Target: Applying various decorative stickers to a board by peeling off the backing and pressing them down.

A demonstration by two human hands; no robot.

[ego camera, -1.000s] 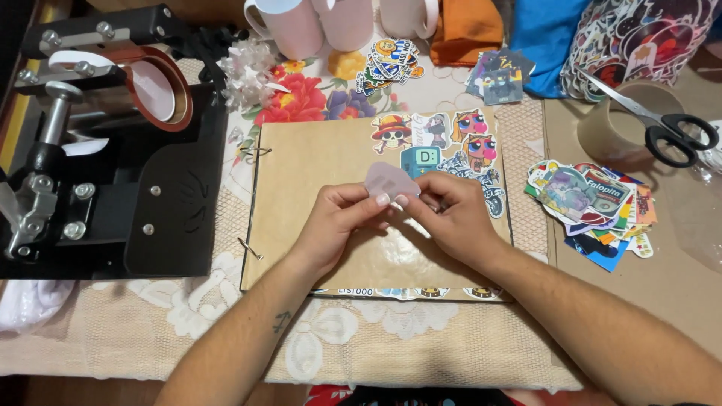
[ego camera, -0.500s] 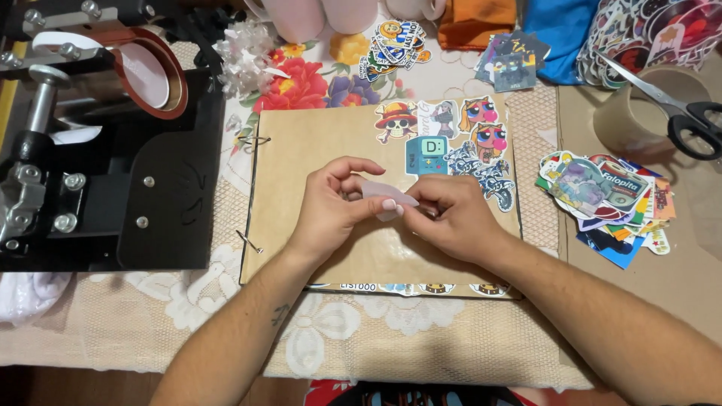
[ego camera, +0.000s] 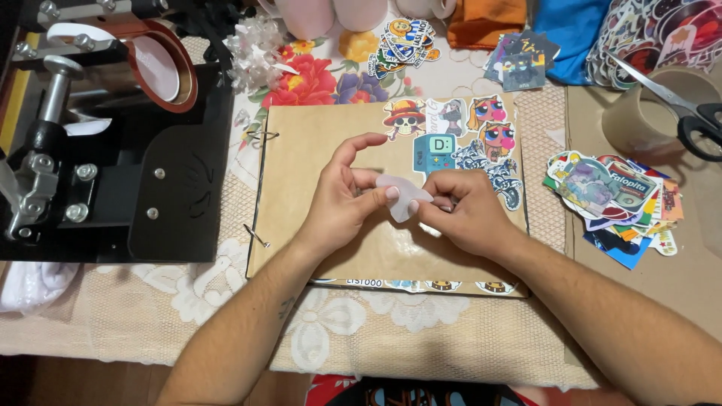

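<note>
Left hand (ego camera: 342,203) and right hand (ego camera: 462,210): both pinching a pale sticker (ego camera: 402,197), white side up, above the brown album cover (ego camera: 331,173) | Step: backing apparently being peeled | Next: needs a corner lifted cleanly | Beyond: sticker pile (ego camera: 617,199), scissors (ego camera: 677,105).

Small white sticker backing (ego camera: 402,197): pinched between fingertips of left hand (ego camera: 342,203) and right hand (ego camera: 462,214).
Cluster of colourful cartoon stickers (ego camera: 459,139): stuck on brown cover, just beyond grip.
Loose sticker pile (ego camera: 617,199), multicoloured: well right of grip.
Round yellow-blue sticker (ego camera: 402,45) and dark square stickers (ego camera: 523,60): far beyond grip, on floral cloth.
Sticker strip (ego camera: 421,284): near side, under cover edge.
</note>
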